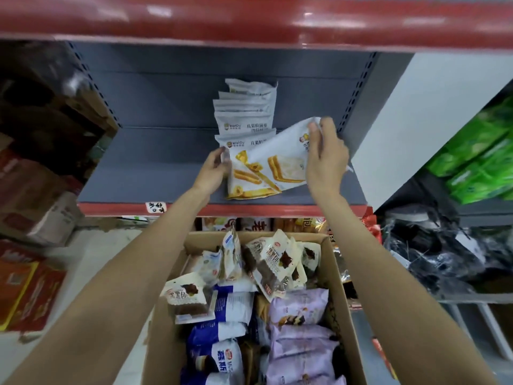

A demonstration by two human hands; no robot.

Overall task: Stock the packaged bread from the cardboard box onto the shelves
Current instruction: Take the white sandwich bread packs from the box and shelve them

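A white bread packet with pictures of sliced bread lies tilted on the grey shelf, in front of a row of several like packets standing behind it. My right hand pinches the packet's top right edge. My left hand holds its left edge with curled fingers. Below the shelf, between my forearms, stands the open cardboard box filled with white, blue and purple bread packets.
A red shelf lip runs overhead and another red lip fronts the grey shelf. Stacked cartons stand at the left. Green packs and dark wrapped goods fill the right side.
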